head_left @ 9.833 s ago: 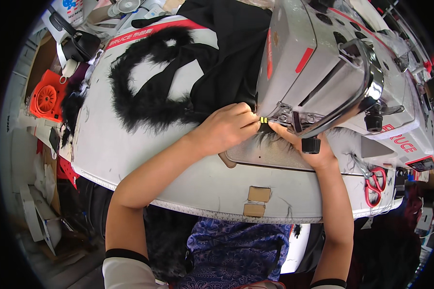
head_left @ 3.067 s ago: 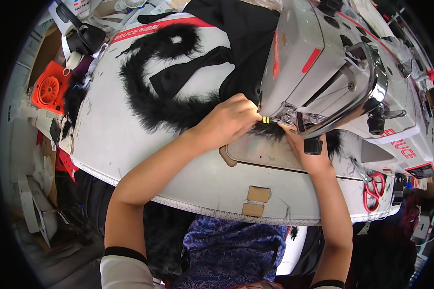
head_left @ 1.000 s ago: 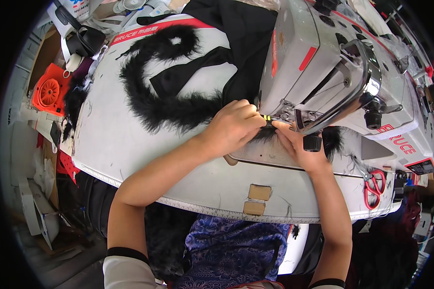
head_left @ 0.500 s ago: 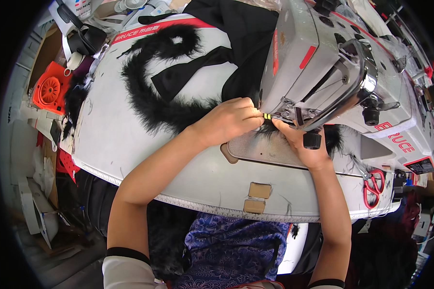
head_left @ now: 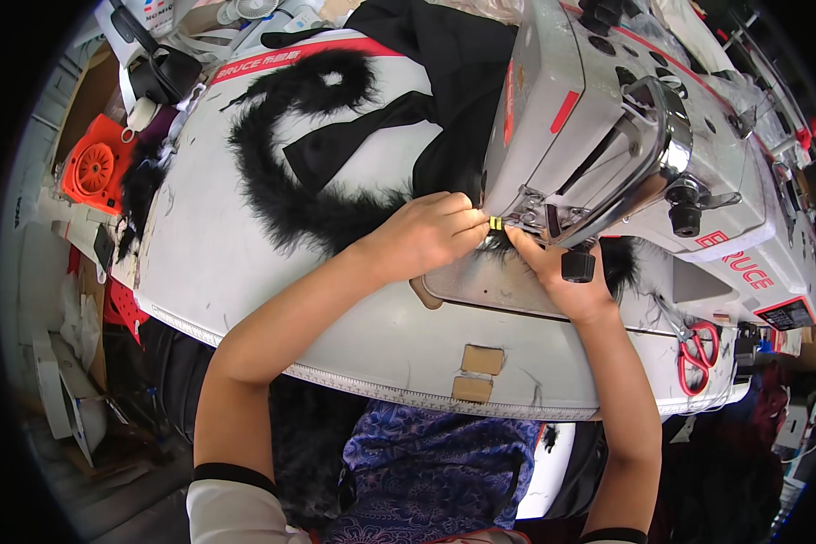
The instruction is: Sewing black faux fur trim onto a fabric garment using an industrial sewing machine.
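A long black fluffy trim [head_left: 267, 177] curves over the white sewing machine table toward the needle area. My left hand [head_left: 433, 234] is closed on it just left of the presser foot, fingertips pinched together. Close to those fingertips sits a small yellow-and-black striped piece [head_left: 495, 223]. On the foot's other side, my right hand [head_left: 567, 276] grips the trim with its fingers bent, partly hidden behind a black knob [head_left: 578, 266]. Fluff shows between my hands and again beyond my right wrist. Black fabric [head_left: 467, 100] lies behind my left hand, against the sewing machine [head_left: 553, 109].
Red-handled scissors [head_left: 698, 358] lie at the table's right. A measuring tape strip [head_left: 381, 392] runs along the front edge. Two tan patches [head_left: 482, 360] mark the table near me. An orange fan-like object [head_left: 95, 168] and assorted clutter stand on the left.
The view has shifted slightly, so the machine appears a little farther left. Both hands keep nearly the same hold beside the presser foot.
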Action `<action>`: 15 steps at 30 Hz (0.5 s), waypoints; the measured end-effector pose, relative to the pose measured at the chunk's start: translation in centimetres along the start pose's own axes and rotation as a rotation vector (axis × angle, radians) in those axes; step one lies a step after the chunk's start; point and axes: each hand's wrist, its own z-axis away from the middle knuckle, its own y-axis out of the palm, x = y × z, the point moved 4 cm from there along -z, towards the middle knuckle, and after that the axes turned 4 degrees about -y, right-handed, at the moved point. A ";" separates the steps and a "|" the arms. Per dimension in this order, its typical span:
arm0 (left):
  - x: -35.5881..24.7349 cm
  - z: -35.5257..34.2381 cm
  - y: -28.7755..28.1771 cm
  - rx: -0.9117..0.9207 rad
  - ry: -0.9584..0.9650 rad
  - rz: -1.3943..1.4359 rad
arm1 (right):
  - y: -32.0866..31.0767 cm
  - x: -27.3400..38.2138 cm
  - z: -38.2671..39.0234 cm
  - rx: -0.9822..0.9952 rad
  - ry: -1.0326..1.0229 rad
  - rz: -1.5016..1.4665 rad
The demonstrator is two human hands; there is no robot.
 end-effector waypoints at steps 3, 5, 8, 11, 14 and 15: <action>-0.2 0.1 -0.1 -0.007 -0.006 -0.036 | 0.0 -0.1 -0.2 0.004 0.100 -0.136; -0.1 0.1 0.1 0.002 -0.031 -0.074 | -0.1 0.4 0.0 -0.017 -0.131 0.225; -0.2 0.2 0.2 0.020 -0.033 -0.113 | -0.2 0.7 -0.2 -0.013 -0.135 0.259; -0.3 0.3 0.2 0.001 -0.041 -0.122 | -0.2 0.8 -0.3 -0.032 -0.132 0.261; -0.2 0.2 0.3 0.044 -0.074 -0.106 | -0.1 0.5 -0.3 -0.047 -0.085 0.187; -0.3 0.2 0.3 0.042 -0.073 -0.107 | -0.1 0.5 -0.3 -0.048 -0.086 0.189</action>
